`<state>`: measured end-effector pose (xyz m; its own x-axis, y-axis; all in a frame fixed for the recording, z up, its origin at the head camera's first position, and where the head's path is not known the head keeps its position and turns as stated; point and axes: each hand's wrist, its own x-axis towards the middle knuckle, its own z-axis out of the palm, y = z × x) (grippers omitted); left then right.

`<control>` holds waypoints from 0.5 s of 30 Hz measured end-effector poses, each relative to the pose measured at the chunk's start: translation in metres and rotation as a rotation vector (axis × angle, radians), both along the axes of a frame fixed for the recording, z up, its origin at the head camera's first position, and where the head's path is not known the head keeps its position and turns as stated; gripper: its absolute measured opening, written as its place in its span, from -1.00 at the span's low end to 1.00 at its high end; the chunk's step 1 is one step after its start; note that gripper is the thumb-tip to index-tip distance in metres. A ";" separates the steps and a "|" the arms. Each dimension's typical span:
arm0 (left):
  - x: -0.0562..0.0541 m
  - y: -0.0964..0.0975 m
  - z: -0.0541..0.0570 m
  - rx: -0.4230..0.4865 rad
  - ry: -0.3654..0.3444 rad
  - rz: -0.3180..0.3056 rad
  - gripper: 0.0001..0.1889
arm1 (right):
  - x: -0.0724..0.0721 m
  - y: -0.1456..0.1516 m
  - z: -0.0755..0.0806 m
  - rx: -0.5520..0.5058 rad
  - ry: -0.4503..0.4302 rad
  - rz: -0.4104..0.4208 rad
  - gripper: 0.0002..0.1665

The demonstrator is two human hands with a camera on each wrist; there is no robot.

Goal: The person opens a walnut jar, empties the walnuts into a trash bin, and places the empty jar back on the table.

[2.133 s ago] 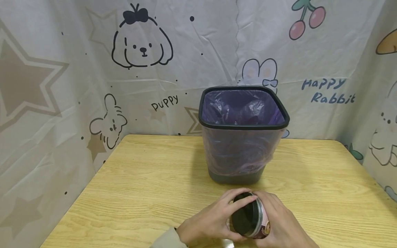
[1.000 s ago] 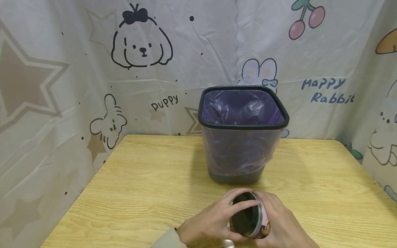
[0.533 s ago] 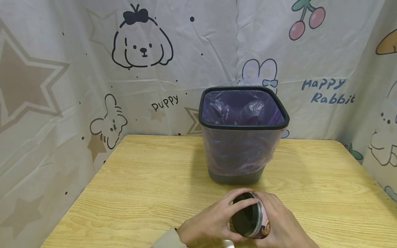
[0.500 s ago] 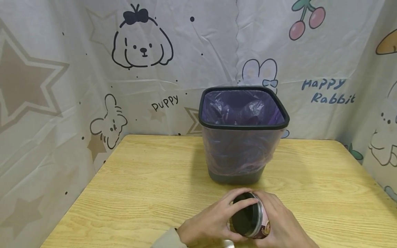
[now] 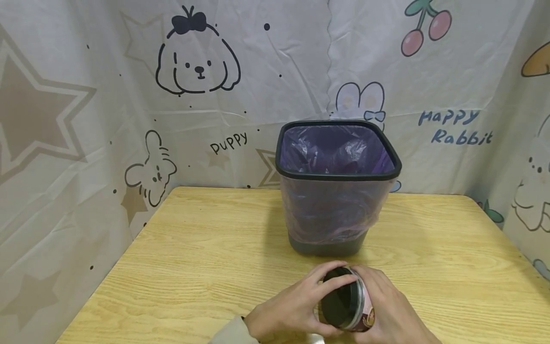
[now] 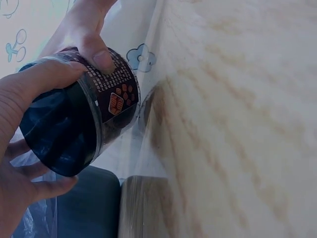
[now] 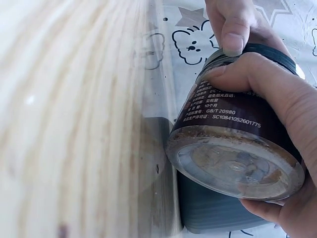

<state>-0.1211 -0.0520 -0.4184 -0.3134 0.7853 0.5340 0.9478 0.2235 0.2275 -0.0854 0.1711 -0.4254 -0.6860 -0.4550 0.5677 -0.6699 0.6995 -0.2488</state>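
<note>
Both hands hold a clear plastic jar (image 7: 218,148) with a dark screw lid (image 5: 339,306) and a printed brown and pink label (image 6: 116,87). The jar is tilted on its side, its lid facing left. My left hand (image 5: 296,303) grips round the lid, thumb on the near side and fingers over the top. My right hand (image 5: 388,308) wraps the jar's body, with its thumb across the label in the right wrist view. Crumbly residue shows inside the base. Parts of the jar are hidden by the fingers.
Just beyond the hands stands a dark bin (image 5: 326,248) lined with a purple bag (image 5: 335,210). Light wooden table (image 5: 193,267) lies beneath. A patterned curtain (image 5: 258,62) surrounds the back and sides. Something small and white (image 5: 317,339) shows at the bottom edge.
Hardly anything differs. Both hands keep their hold on the jar in the same spot, the left forefinger shifting slightly on the lid's edge. The bin has not moved.
</note>
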 end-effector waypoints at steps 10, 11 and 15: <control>0.001 0.000 -0.001 0.000 -0.018 0.006 0.06 | 0.001 0.000 0.000 0.000 -0.011 -0.013 0.31; 0.001 0.000 -0.001 0.003 -0.022 0.008 0.06 | 0.001 0.000 0.000 -0.001 -0.010 -0.013 0.31; 0.001 0.000 -0.002 0.000 -0.033 0.013 0.05 | 0.001 0.001 0.000 0.000 -0.010 -0.014 0.31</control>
